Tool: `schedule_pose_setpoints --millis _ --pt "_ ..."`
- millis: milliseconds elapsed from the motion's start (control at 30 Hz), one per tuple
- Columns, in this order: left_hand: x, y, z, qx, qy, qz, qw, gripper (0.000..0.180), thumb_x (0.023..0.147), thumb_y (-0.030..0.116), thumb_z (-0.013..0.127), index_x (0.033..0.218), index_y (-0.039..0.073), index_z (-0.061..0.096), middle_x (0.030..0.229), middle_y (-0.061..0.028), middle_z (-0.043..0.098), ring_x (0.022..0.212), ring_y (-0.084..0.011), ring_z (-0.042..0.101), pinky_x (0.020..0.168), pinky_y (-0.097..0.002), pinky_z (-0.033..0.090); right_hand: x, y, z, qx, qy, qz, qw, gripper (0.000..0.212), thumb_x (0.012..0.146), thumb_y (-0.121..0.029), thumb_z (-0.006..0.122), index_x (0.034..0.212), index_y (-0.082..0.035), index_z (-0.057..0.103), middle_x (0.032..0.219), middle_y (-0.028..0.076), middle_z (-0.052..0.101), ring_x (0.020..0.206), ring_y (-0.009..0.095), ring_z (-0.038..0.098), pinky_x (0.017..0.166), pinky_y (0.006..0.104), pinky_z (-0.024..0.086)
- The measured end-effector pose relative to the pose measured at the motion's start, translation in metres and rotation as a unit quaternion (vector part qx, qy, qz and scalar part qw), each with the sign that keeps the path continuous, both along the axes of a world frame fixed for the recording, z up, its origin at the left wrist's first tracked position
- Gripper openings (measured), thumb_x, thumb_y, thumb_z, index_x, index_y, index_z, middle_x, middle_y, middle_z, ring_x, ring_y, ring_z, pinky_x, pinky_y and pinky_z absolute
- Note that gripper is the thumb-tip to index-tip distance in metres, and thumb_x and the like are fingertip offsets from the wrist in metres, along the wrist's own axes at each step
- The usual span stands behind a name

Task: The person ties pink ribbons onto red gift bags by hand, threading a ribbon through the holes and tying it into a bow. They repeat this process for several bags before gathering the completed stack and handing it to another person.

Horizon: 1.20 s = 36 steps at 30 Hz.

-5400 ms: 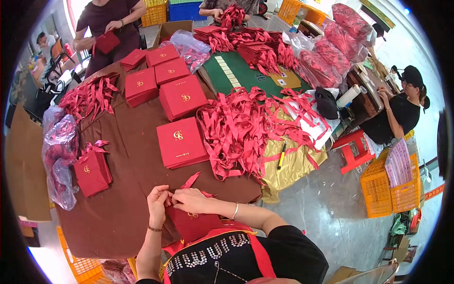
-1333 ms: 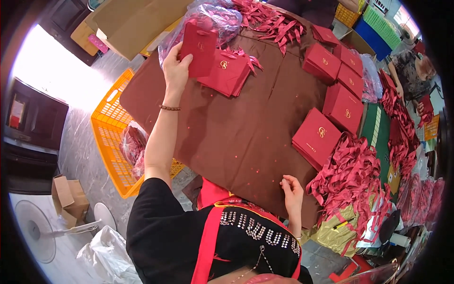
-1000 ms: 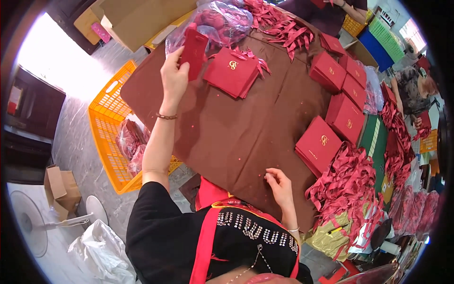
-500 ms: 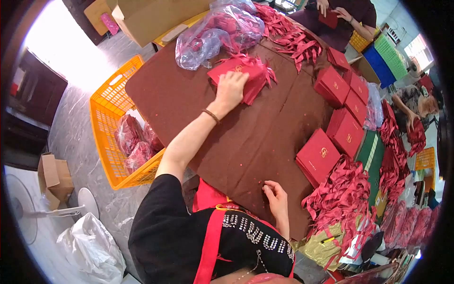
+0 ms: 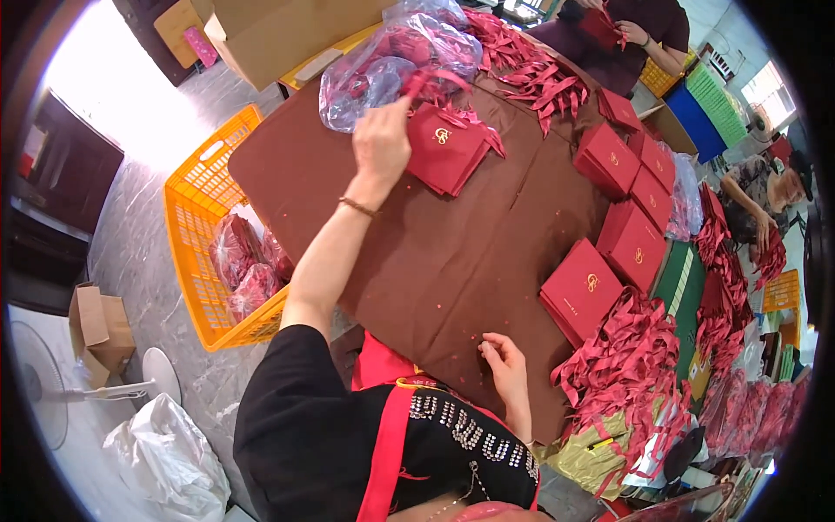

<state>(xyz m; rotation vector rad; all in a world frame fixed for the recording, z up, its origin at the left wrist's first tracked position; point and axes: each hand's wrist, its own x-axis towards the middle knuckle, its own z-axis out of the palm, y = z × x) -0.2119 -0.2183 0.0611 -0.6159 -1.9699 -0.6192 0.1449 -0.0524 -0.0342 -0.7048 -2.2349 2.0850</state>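
A small stack of flat red gift bags [image 5: 447, 150] with a gold emblem lies on the brown cloth-covered table [image 5: 391, 252]. Red ribbons stick out along its far edge. My left hand [image 5: 383, 146] is raised just left of the stack, fingers pinched on a red ribbon [image 5: 441, 79] that loops off to the right. Close to the table's near edge rests my right hand [image 5: 509, 370], loosely curled, its thumb a little apart from the fingers and nothing visible in it.
Clear plastic bags [image 5: 365, 91] and loose ribbons [image 5: 548, 87] lie at the far side. More stacked red bags [image 5: 581, 291] and a ribbon heap [image 5: 622, 361] line the right. An orange crate [image 5: 196, 261] stands left. A co-worker's hand [image 5: 632, 33] works across the table.
My left hand has come off the top of the stack and moved left, with a ribbon now at its fingertips. The top bag's emblem is uncovered. My right hand has barely moved.
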Motion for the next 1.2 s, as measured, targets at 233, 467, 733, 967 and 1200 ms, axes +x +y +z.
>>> schedule_pose_setpoints --millis 233,467,733,967,1200 --pt "0.021 -0.057 -0.044 -0.263 -0.243 0.124 0.925 0.023 0.079 0.02 0.06 0.099 0.009 0.058 0.094 -0.0083 0.061 0.093 -0.0286 0.057 0.074 -0.0432 0.045 -0.056 -0.005 0.035 0.087 0.011 0.132 0.987 0.021 0.088 -0.012 0.058 0.106 -0.001 0.06 0.085 0.003 0.064 0.079 0.008 0.058 0.073 0.0222 0.047" --pt "0.002 -0.015 -0.062 -0.281 -0.182 -0.126 0.934 0.084 0.065 0.037 0.076 0.137 0.02 0.036 0.134 -0.0099 0.041 0.121 -0.0337 0.037 0.093 -0.051 0.036 -0.051 -0.025 0.031 0.082 -0.02 0.162 0.983 0.022 0.088 -0.014 0.059 0.106 -0.002 0.061 0.089 0.003 0.064 0.083 0.009 0.058 0.075 0.0241 0.047" --pt "-0.04 -0.009 -0.057 -0.267 -0.278 -0.231 0.893 0.104 0.055 0.039 0.081 0.141 0.018 0.028 0.126 -0.0122 0.042 0.12 -0.034 0.035 0.093 -0.0482 0.038 -0.03 -0.015 -0.001 -0.018 -0.027 0.084 0.996 0.022 0.088 -0.012 0.059 0.106 -0.001 0.06 0.089 0.003 0.064 0.084 0.009 0.058 0.075 0.0229 0.046" --pt "-0.058 -0.033 -0.049 0.002 -0.405 -0.345 0.847 0.109 0.056 0.028 0.086 0.142 0.013 0.022 0.125 -0.0136 0.042 0.116 -0.0273 0.041 0.097 -0.0402 0.038 -0.033 -0.016 0.0 -0.024 -0.01 0.062 0.998 0.02 0.086 -0.013 0.06 0.103 -0.002 0.062 0.085 0.004 0.065 0.08 0.009 0.059 0.072 0.0232 0.047" --pt "-0.064 -0.042 -0.052 0.116 -0.324 -0.268 0.9 0.075 0.071 0.001 0.067 0.136 0.006 0.031 0.127 -0.0143 0.045 0.115 -0.0283 0.046 0.1 -0.0371 0.037 -0.03 -0.016 -0.004 -0.034 -0.015 0.072 0.997 0.019 0.089 -0.009 0.056 0.105 0.001 0.059 0.088 0.003 0.062 0.085 0.009 0.058 0.077 0.0218 0.046"
